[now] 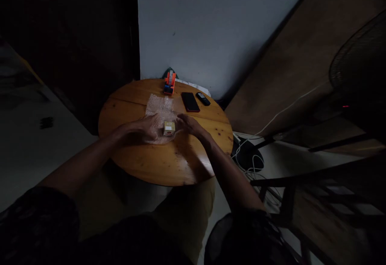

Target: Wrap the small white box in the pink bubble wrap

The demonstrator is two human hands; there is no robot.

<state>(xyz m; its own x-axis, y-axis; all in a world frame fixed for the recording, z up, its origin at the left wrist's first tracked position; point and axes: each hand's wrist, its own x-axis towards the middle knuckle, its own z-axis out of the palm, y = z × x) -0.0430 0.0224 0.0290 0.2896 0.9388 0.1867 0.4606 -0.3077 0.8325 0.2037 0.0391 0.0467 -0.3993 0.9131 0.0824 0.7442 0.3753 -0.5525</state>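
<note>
A small yellowish box (169, 128) stands on a sheet of clear bubble wrap (159, 106) near the middle of a round wooden table (169, 164). My left hand (144, 130) rests on the wrap at the box's left side, fingers curled toward it. My right hand (188, 125) touches the box from the right, fingertips against its side. Both hands flank the box; whether they grip the box or the wrap is unclear in the dim light.
At the table's far edge stand an orange tape dispenser (169, 83), a dark phone (190, 101) and a small black remote (203, 98). White cables (250, 164) lie on the floor to the right. A fan (358, 72) and dark chair frame (301, 184) stand at right.
</note>
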